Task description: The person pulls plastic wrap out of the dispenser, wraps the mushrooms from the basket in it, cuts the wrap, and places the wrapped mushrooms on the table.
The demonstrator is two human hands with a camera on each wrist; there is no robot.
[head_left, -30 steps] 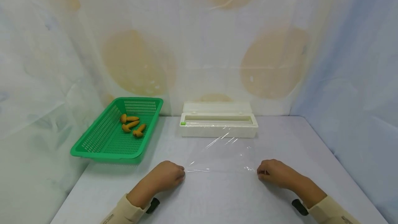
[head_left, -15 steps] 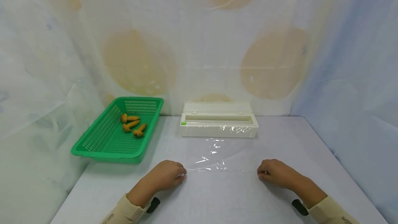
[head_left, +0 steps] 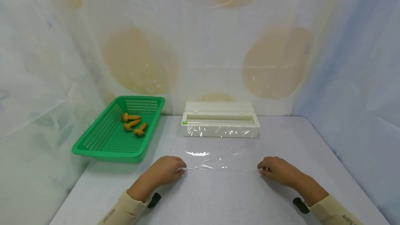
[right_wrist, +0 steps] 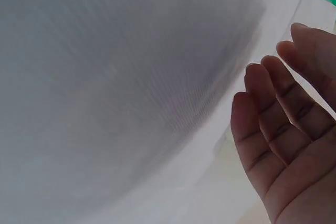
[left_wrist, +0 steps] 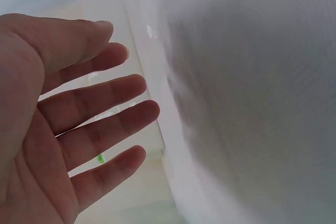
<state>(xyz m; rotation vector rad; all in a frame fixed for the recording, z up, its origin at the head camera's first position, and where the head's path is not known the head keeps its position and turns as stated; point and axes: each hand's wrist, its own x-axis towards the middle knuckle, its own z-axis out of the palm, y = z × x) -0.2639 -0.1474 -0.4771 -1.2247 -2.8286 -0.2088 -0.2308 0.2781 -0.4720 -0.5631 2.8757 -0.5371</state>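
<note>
A sheet of clear plastic wrap [head_left: 218, 157] stretches over the table from a white wrap dispenser [head_left: 220, 130], its lid raised. Shiny creases run along the sheet's near edge and down the dispenser's front. At the sheet's near left corner is my left hand [head_left: 168, 170], fingertips right by the edge. In the left wrist view this hand [left_wrist: 89, 114] has its fingers spread and holds nothing. My right hand [head_left: 279, 171] is at the near right corner, thumb and forefinger parted. The right wrist view shows its fingers [right_wrist: 270, 108] nearly straight, with nothing between them.
To the left stands a green plastic basket [head_left: 109, 153] with 3 yellow-brown mushrooms [head_left: 132, 123] inside. The table [head_left: 218, 197] has a white cover. Patterned sheeting [head_left: 203, 44] hangs behind it and on both sides.
Both hands have loosened at the film's corners, thumbs parting from fingers, and lifted slightly. The wrap has settled flatter, and its shine now spreads across the dispenser's front.
</note>
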